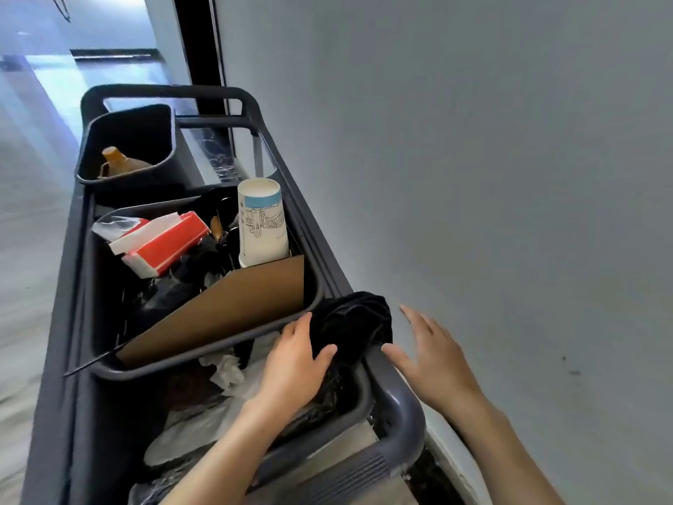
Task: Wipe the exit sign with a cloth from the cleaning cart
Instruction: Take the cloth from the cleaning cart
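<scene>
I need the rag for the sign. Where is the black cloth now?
In the head view, the black cloth is draped over the cart's right rail, beside the wall. The left hand grips it; the right hand hovers open beside it.

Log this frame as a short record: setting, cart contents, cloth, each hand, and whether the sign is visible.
setting: cleaning cart parked along a grey wall
middle bin: upside-down paper cup, red and white carton, cardboard sheet
far bin: brown bottle
cloth: black cloth draped over the cart rail
left hand: fingers on the cloth, gripping it
right hand: open, beside the cloth, holding nothing
exit sign: not in view
</scene>
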`<state>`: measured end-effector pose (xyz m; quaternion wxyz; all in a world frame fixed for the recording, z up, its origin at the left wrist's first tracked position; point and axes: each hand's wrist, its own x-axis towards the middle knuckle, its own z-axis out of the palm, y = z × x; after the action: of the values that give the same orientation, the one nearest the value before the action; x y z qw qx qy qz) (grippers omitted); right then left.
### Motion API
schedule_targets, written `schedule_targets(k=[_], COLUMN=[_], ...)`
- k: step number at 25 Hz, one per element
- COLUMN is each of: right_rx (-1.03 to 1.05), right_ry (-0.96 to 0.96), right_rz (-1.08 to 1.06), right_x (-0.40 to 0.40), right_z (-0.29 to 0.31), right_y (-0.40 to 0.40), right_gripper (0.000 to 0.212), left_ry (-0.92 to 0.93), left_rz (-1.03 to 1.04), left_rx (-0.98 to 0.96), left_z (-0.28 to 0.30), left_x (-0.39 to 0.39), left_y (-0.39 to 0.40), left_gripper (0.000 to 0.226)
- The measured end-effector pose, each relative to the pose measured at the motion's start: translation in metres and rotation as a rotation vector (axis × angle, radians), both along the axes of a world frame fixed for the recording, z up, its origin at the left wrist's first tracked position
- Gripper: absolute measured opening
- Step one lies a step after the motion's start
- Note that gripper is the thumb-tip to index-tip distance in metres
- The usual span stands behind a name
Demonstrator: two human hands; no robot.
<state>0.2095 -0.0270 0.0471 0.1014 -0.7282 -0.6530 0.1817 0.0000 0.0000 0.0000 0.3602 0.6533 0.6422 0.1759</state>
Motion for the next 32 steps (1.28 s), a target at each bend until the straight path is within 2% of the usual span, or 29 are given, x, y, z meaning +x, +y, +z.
schedule_targets(k=[3,9,11,14,18,21,26,32], right_rx=[-0.066,-0.218,-0.244,-0.191,-0.126,-0.042,0.094,0.231], right_ry=[0.134,0.380,0.438,0.437,0.418,0.438,0.679,0.720], right_rz=[0.000,0.031,0.033,-0.025,-0.089,-0.146,-0.297,-0.440], right_x=[-0.001,0.001,0.003,0.001,0.010,0.028,0.074,0.138], right_z=[-0.015,-0.038,-0.043,-0.048,-0.044,-0.032,0.004,0.051], right_y=[0.029,0.076,0.082,0.076,0.053,0.033,-0.023,-0.128], right_gripper=[0.076,0.077,0.071,0.053,0.019,0.008,0.003,0.016], left_ry=[-0.136,-0.149,-0.160,-0.119,-0.119,-0.153,-0.295,-0.518], left_rz=[0.069,0.047,0.066,0.044,0.003,-0.078,-0.201,-0.382], left_rx=[-0.086,-0.066,-0.063,-0.036,0.001,0.020,0.081,-0.059], left_z=[-0.015,-0.028,-0.030,-0.025,-0.007,0.010,0.045,0.081], left_x=[0.003,0.016,0.017,0.013,0.010,0.021,0.070,0.155], left_y=[0.015,0.028,0.030,0.032,0.034,0.030,0.012,-0.044], left_gripper=[0.076,0.070,0.064,0.043,0.019,0.009,0.013,0.006])
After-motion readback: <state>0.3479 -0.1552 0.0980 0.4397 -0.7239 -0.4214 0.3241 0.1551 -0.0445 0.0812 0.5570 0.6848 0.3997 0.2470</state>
